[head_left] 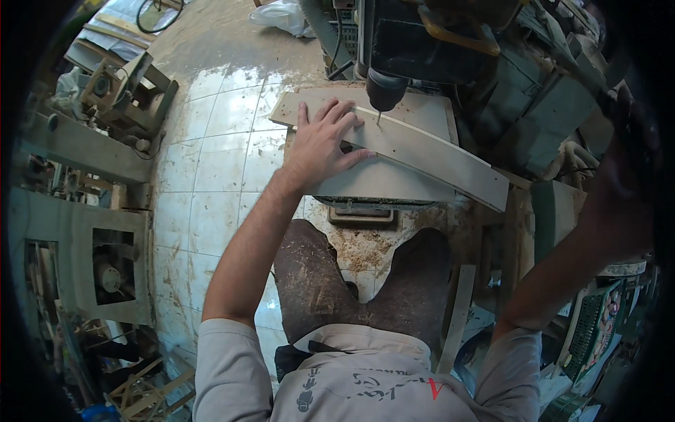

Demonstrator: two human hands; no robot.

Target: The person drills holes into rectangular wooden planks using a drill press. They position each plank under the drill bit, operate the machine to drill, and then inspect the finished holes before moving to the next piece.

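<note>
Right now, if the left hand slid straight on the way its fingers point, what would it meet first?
The left hand lies flat on the curved wooden strip, fingers pointing up and right. Straight on, it would probably first meet the drill bit under the chuck, though depth is hard to judge.

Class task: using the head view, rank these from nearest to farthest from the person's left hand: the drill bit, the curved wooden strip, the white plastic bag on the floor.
1. Curved wooden strip: directly under the left hand, which presses on it.
2. Drill bit: just right of the fingertips, touching the strip.
3. White plastic bag: far off on the floor, at the picture's top.
</note>
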